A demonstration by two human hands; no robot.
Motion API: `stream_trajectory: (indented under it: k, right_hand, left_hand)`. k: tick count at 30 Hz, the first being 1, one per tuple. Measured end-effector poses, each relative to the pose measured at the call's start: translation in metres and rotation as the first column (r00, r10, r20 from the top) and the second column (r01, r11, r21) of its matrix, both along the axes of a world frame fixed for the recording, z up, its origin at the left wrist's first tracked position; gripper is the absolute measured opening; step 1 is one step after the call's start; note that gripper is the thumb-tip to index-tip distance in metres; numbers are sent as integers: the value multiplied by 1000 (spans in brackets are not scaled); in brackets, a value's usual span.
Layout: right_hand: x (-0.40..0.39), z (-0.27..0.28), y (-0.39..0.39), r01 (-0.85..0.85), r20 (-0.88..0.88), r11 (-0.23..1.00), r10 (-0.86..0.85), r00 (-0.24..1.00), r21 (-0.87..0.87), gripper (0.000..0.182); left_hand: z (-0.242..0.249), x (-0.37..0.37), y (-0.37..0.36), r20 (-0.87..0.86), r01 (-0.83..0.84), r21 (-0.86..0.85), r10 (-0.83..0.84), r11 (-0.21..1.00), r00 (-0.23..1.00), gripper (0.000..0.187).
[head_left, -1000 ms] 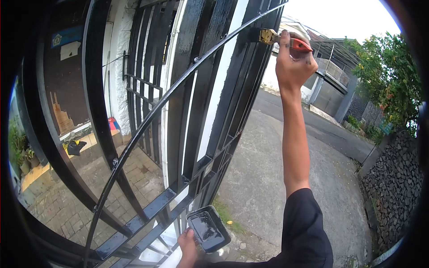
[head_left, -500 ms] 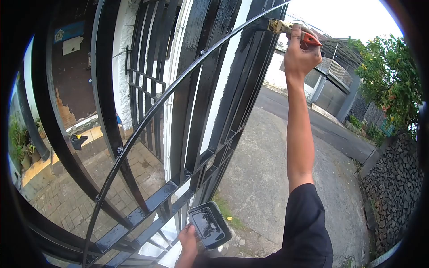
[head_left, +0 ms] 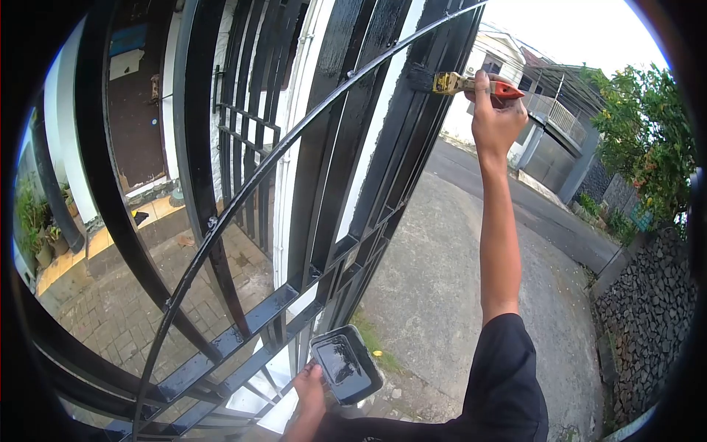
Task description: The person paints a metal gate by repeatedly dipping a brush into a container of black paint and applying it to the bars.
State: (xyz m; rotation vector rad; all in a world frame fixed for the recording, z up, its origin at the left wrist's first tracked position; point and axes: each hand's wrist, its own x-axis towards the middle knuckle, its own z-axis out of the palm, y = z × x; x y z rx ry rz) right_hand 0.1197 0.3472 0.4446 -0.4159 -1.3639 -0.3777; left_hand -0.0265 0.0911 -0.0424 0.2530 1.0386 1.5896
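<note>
My right hand (head_left: 498, 121), stretched far up and forward, is closed round the handle of a paintbrush (head_left: 471, 85) with a red grip end and a paint-caked ferrule. The dark bristles touch a black bar of the metal gate (head_left: 401, 110). Low down, my left hand (head_left: 311, 387) grips the edge of a black rectangular paint tray (head_left: 346, 368). Glossy black paint lies in the tray. Wet-looking black paint shines on the gate's bars and lower rail (head_left: 269, 308).
A thin curved rod (head_left: 276, 151) crosses the bars in front of me. Behind the gate are a paved yard (head_left: 125, 317) and potted plants (head_left: 48, 247). On the right lie a concrete driveway (head_left: 434, 280), a stone wall (head_left: 644, 302) and a leafy tree (head_left: 641, 140).
My right hand and the paintbrush have come lower, with the bristles drawn down along the gate bar. The left hand still holds the tray in nearly the same place. My view has shifted slightly.
</note>
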Motion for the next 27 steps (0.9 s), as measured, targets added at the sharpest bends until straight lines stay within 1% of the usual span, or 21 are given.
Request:
stream_trajectory:
  k: [2,3,4,6,7,8,10,11,12,13,14,15,16,17,18,20,22,24,25,26,27]
  right_hand:
    - [0,-22,-8,-46,81,986,60,995,-163,25]
    - [-1,-32,-13,-20,116,981,44,992,-194,25]
    - [-4,-38,-17,6,152,974,29,988,-225,25]
    - [-7,-32,-18,-35,115,992,49,992,-123,23]
    - [-15,-24,-25,-132,32,985,137,990,-111,23]
    - [-19,-13,-26,-125,8,992,125,992,12,22]
    - [-24,6,-26,4,-8,981,-2,1000,193,19]
    - [-24,6,-27,9,-2,982,-9,1000,189,19]
    - [-26,5,-27,58,49,993,-64,997,106,18]
    - [-29,4,-28,108,104,994,-110,989,26,17]
    - [-29,-4,-23,150,172,986,-159,972,67,18]
    - [-32,-16,-25,133,265,986,-156,951,101,18]
    - [-34,-33,-28,134,358,991,-128,925,10,17]
    - [-35,-52,-27,126,440,976,-36,897,-177,18]
    - [-36,-69,-26,250,565,923,-44,824,-293,20]
    - [-40,-98,-20,300,637,888,-10,770,-349,20]
    - [-43,-95,-19,268,613,878,37,789,-397,18]
    - [-43,-69,-20,175,556,942,14,831,-286,16]
    - [-42,-51,-24,172,542,961,-29,840,-215,15]
    - [-41,-32,-23,103,492,990,-41,869,-100,14]
    - [-41,-11,-30,104,464,994,-102,880,22,14]
  left_hand:
    - [22,-2,-5,22,4,-36,-3,999,1000,32]
    - [27,-2,-7,41,9,-66,-6,998,999,33]
    - [17,-2,-7,47,5,-72,-1,997,999,33]
    - [-10,-2,-5,-35,-14,11,15,1000,999,32]
    - [-8,-2,-7,-30,-12,4,12,1000,999,32]
    - [-2,-2,-8,-11,-1,0,1,1000,1000,33]
    - [9,0,-8,15,18,-9,-18,1000,1000,34]
    - [14,1,-9,-28,20,-21,-21,1000,999,31]
    - [17,2,-9,-70,19,-32,-21,999,997,30]
    - [18,3,-10,-62,15,-24,-17,1000,998,30]
    - [18,3,-11,-54,9,-25,-11,1000,998,30]
    - [18,3,-12,-44,-3,-1,3,1000,999,31]
    - [19,3,-12,-33,-19,25,19,1000,999,32]
    - [19,3,-12,-25,-33,27,34,999,999,32]
    - [18,1,-13,-27,-35,10,35,999,999,33]
    - [18,-3,-13,-30,-47,-4,47,999,998,34]
    - [17,-5,-14,-27,-61,-8,60,998,998,34]
    - [13,-5,-14,-25,-67,-8,67,998,997,32]
    - [12,-4,-12,-18,-71,-1,71,997,997,31]
    - [15,-4,-14,-18,-67,-5,67,998,998,31]
    - [19,-5,-15,-27,-50,-3,50,999,998,31]
